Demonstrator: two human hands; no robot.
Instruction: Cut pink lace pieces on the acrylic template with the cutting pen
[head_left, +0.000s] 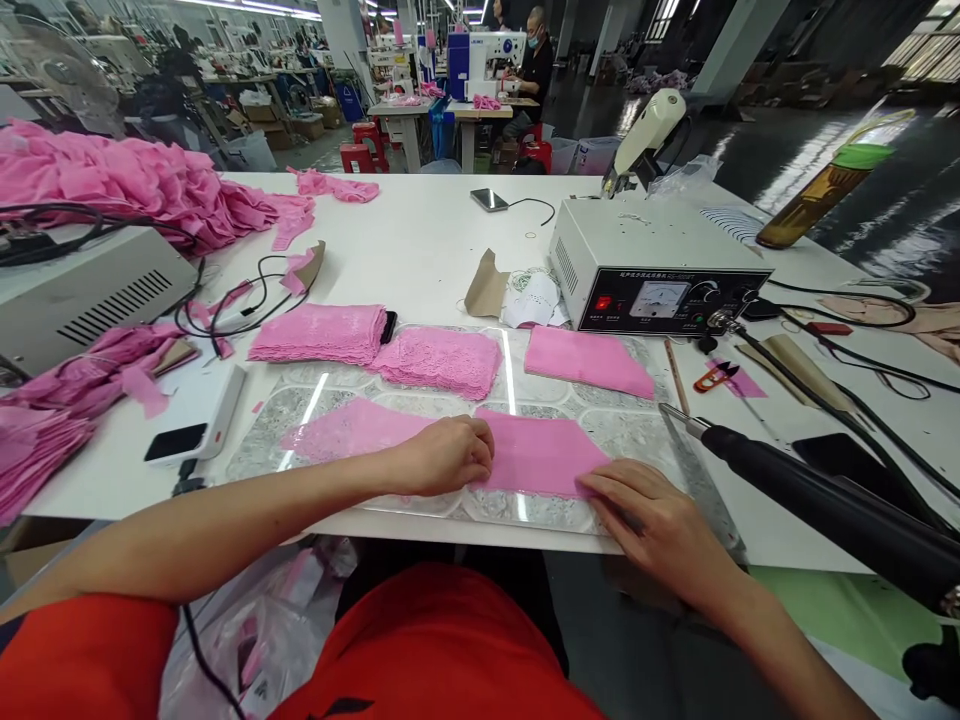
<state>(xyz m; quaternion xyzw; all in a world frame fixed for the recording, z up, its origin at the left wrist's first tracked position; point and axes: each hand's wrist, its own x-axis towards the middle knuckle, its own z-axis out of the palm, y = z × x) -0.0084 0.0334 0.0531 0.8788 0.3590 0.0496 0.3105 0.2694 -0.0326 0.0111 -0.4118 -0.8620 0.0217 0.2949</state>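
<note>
My left hand [444, 455] rests curled, fingers pressed together, on the seam where a pink lace piece [352, 428] meets a plain pink fabric piece [536, 452] on a marbled glass plate [645, 435]. At the plain piece's lower right corner lies my right hand [654, 522], fingers closed and pressing down on the edge. Both pieces lie flat near the table's front edge.
Two stacks of pink lace [319, 333] [442, 360] and a plain pink stack [589, 360] sit behind. A white control box [652, 265] stands at right, a black-handled tool [817, 495] lies beside my right hand. Pink fabric heaps [135, 180], cables, a phone [489, 199] and a bottle [825, 195] lie around.
</note>
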